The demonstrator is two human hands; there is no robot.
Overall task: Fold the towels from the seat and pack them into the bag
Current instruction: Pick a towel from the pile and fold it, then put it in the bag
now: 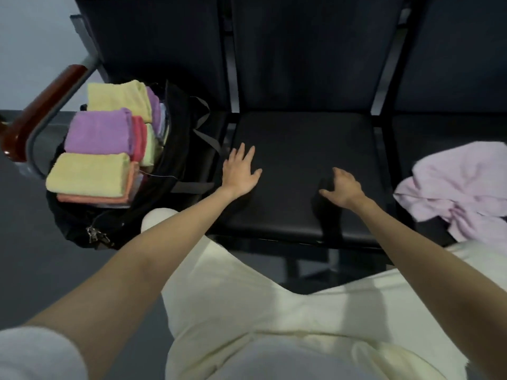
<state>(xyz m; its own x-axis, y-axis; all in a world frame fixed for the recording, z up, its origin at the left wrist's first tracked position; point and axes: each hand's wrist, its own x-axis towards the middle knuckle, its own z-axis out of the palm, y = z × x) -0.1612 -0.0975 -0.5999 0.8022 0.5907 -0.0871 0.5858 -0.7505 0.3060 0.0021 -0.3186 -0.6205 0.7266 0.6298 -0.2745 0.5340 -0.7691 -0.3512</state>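
Observation:
An open black bag (178,149) stands on the left seat, filled with several folded towels: a yellow one (87,175) in front, a purple one (100,131) behind it, another yellow one (118,98) at the back. A crumpled pale lilac towel (463,185) lies on the right seat. My left hand (240,171) hovers with fingers spread over the left edge of the black middle seat (301,138), holding nothing. My right hand (341,186) hangs over the same seat with fingers loosely curled, also holding nothing.
A red-brown wooden armrest (44,111) on a grey metal frame rises left of the bag. Dark seat backs (315,50) stand behind the row. My pale trousers (274,311) fill the foreground over a dark floor.

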